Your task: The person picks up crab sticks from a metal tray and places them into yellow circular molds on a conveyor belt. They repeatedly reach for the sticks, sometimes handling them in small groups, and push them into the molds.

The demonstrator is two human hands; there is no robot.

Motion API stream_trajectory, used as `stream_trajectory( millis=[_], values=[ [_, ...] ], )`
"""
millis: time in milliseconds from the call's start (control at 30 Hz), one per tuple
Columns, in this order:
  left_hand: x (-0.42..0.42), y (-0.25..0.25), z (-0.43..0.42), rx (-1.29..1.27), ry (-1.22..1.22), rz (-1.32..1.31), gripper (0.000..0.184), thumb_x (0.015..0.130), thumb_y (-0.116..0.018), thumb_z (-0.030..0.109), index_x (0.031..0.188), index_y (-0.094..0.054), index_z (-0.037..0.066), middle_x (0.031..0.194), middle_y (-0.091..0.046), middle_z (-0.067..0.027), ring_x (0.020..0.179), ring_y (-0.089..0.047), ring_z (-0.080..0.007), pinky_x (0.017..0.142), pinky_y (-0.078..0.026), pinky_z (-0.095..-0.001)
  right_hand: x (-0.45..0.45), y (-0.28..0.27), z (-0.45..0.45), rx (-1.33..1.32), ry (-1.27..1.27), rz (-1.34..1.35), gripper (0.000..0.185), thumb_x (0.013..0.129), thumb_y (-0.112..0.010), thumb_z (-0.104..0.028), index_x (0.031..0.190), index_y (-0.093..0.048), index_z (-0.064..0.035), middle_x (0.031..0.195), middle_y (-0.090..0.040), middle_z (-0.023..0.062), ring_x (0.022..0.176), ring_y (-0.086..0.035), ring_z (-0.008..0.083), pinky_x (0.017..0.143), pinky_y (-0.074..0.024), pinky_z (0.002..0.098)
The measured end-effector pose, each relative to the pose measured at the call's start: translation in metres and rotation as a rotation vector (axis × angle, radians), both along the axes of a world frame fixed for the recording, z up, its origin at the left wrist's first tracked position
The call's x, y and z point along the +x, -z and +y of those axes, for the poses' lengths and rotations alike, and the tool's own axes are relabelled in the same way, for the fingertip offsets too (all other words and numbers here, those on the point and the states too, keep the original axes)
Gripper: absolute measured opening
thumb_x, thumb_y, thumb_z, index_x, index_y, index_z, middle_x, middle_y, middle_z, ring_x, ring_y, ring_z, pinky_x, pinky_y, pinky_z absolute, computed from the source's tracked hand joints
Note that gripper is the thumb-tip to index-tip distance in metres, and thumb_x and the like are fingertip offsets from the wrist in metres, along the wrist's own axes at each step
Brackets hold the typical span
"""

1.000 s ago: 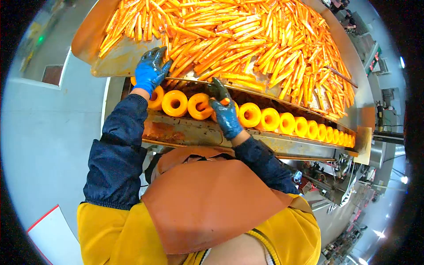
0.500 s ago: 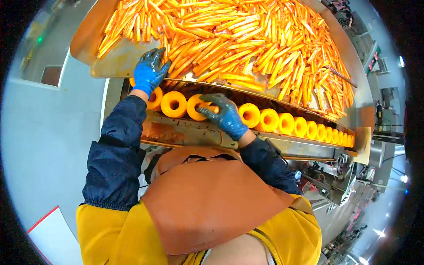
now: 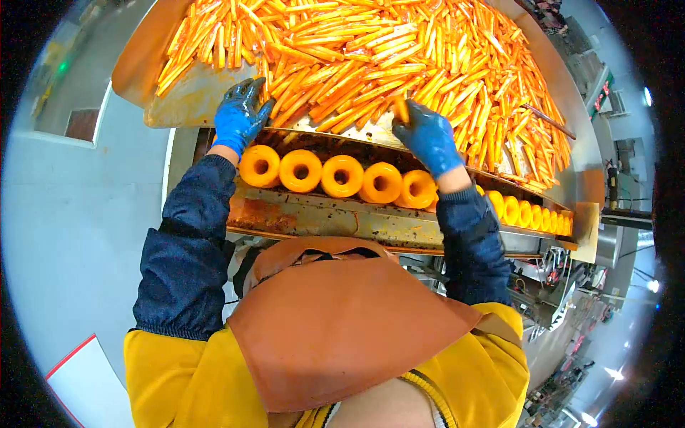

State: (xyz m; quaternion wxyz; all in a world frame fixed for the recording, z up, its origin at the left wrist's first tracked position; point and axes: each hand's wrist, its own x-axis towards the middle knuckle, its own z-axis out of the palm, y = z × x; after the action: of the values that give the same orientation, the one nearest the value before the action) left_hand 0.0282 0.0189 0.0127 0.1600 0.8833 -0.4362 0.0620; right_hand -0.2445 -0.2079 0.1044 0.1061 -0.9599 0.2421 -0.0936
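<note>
My left hand (image 3: 241, 120), in a blue glove with dark wet fingertips, rests with fingers apart at the near edge of the metal tray (image 3: 182, 96), beside the orange sticks (image 3: 342, 89). Over that same edge, farther right, my right hand (image 3: 430, 139) is closed on an orange stick (image 3: 402, 110) that pokes out past its fingertips. Below both hands runs a row of yellow-orange rings (image 3: 342, 176) with dark centre holes. My right wrist and sleeve hide some of the rings.
A metal ledge (image 3: 321, 214) runs along the near side of the rings. A thin dark rod (image 3: 549, 121) lies on the sticks at the right. An upright board (image 3: 586, 232) stands at the row's right end. Machinery and cables fill the right background.
My right hand has moved up and right, from the rings to the tray edge. The rings have shifted along their row. Sticks near the edge have been disturbed. My left hand has barely moved.
</note>
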Motion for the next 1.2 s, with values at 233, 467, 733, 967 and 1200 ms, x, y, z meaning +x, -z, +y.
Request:
stream_trajectory(
  millis=[233,467,733,967,1200],
  values=[
    [-0.003,-0.003,0.002,-0.003,0.012,-0.027,0.054,0.085,-0.055,0.045,0.13,-0.048,0.017,0.13,-0.049,-0.0147,0.12,-0.045,-0.0321,0.103,-0.035,-0.0405,-0.005,0.062,0.096,0.807,0.125,-0.416,0.022,0.082,-0.068,-0.019,0.096,-0.064,-0.0025,0.078,-0.064,0.0136,0.07,-0.063,0.0213,0.063,-0.0494,0.0335],
    [-0.001,0.001,0.001,-0.039,0.008,-0.015,0.052,0.084,-0.056,0.043,0.128,-0.05,0.016,0.127,-0.052,-0.0145,0.119,-0.046,-0.0323,0.101,-0.037,-0.0406,0.017,0.083,0.126,0.987,0.056,-0.694,0.023,0.081,-0.069,-0.018,0.098,-0.063,-0.0043,0.084,-0.065,0.0152,0.072,-0.063,0.0265,0.068,-0.0505,0.0349],
    [-0.004,0.0,0.0,-0.143,0.044,-0.049,0.048,0.082,-0.061,0.038,0.122,-0.055,0.013,0.12,-0.057,-0.0161,0.112,-0.051,-0.0341,0.097,-0.04,-0.042,0.036,0.098,0.137,0.545,-0.186,-0.265,0.04,0.076,-0.069,-0.029,0.108,-0.061,-0.0057,0.103,-0.061,0.0202,0.095,-0.059,0.0355,0.081,-0.0486,0.0399],
    [-0.007,-0.005,-0.001,-0.13,0.056,-0.028,0.048,0.082,-0.062,0.034,0.124,-0.053,0.013,0.121,-0.055,-0.0161,0.113,-0.049,-0.0338,0.097,-0.04,-0.0419,-0.072,0.047,0.013,0.352,0.071,-0.436,0.023,0.083,-0.063,-0.016,0.106,-0.064,-0.0098,0.099,-0.065,0.0128,0.088,-0.064,0.0294,0.077,-0.0507,0.0357],
    [-0.001,0.002,0.0,-0.108,0.07,-0.063,0.049,0.082,-0.063,0.033,0.125,-0.053,0.013,0.123,-0.053,-0.0163,0.112,-0.05,-0.0336,0.095,-0.042,-0.042,-0.159,0.059,-0.155,-0.009,0.585,0.049,0.034,0.08,-0.061,-0.032,0.099,-0.066,-0.0039,0.097,-0.065,0.0198,0.092,-0.062,0.0346,0.081,-0.0493,0.0422]
  ],
)
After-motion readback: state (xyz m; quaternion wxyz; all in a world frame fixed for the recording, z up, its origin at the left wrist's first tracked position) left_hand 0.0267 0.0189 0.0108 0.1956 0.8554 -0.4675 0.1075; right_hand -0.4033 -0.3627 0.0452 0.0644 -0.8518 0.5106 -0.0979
